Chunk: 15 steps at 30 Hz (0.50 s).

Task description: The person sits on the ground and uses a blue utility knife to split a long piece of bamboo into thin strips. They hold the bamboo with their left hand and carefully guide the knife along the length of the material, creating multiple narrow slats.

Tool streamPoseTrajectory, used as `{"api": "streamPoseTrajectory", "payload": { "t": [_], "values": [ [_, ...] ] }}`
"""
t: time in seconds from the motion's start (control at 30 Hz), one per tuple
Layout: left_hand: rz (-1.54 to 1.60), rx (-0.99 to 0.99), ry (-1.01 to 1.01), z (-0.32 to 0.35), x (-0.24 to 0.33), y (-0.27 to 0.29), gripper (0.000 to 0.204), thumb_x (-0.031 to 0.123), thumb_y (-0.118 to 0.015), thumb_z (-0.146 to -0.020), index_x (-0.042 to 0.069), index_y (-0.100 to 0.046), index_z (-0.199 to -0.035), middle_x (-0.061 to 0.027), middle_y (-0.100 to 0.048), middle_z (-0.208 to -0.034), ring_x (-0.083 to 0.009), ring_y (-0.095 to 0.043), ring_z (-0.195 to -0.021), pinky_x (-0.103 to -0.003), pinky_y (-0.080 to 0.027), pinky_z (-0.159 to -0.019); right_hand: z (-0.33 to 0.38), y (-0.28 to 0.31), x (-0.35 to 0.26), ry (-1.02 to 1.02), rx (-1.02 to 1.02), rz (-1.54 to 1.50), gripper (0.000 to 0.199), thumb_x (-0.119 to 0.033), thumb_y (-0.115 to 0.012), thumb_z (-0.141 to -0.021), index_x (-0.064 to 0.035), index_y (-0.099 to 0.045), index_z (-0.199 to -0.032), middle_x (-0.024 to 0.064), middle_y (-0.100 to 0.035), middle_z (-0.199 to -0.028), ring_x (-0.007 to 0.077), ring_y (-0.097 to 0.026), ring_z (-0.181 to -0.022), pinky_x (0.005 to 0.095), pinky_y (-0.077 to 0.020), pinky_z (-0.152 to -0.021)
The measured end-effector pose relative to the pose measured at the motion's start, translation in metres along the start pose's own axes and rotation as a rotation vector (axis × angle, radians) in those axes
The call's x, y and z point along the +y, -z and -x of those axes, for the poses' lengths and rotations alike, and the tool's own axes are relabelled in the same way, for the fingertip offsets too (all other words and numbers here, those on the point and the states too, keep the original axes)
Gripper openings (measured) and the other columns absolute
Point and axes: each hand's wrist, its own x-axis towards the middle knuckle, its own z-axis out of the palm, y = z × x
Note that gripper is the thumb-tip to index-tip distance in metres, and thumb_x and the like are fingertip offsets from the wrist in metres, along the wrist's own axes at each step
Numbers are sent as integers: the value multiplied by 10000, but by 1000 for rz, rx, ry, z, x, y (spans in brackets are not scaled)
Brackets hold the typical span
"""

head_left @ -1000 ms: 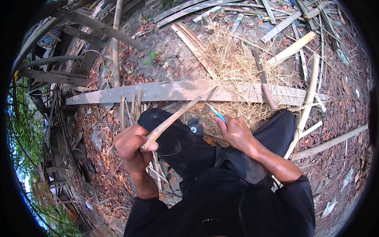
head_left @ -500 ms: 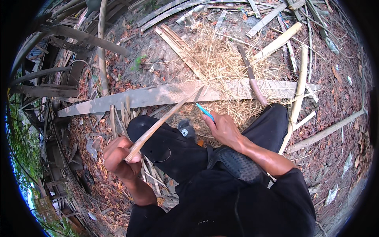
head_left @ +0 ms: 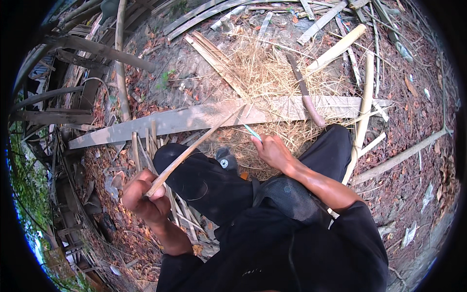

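Observation:
My left hand [head_left: 141, 200] is closed around the lower end of a long, pale bamboo strip [head_left: 192, 147]. The strip slants up and away over my left knee, its far tip at the grey wooden plank [head_left: 165, 125] lying across in front of me. My right hand [head_left: 276, 153] grips a slim turquoise pen-like tool [head_left: 251, 131], which points up and left toward the plank, apart from the strip. Its exact kind is hard to make out. A long-bladed knife [head_left: 313, 112] with a brown handle lies across the plank, beyond my right hand.
Straw-like shavings [head_left: 262, 63] cover the ground around the plank. Split bamboo pieces [head_left: 214, 61] lie beyond it, and pale poles [head_left: 365, 97] stand at the right. More strips [head_left: 136, 151] lie by my left knee. Timber framing [head_left: 102, 51] fills the left side.
The bamboo strip and my left hand have shifted slightly left and down. The turquoise tool has turned a little in my right hand, which has moved slightly left within the picture.

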Motion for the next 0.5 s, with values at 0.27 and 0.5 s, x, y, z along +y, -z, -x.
{"api": "streamPoseTrajectory", "payload": {
  "t": [0.27,0.5],
  "values": [
    [31,27,10,-3,1,-9,325,247,-606,-952,60,-339,-951,-26,-336,-526,-127,-336,-420,-246,-266,-407,-25,-17,38,23,18,73,537,-369,-460,-1001,96,-618,-785,258,-581,-563,384,-604,-518,466,-485,-534],
    [10,40,73,21,-12,6,212,78,-526,-965,51,-342,-1067,-58,-373,-787,-127,-415,-563,-259,-361,-496,-28,-6,18,22,-17,-50,549,-410,-410,-1008,75,-629,-874,260,-565,-561,413,-575,-546,502,-476,-611]
  ]
}}
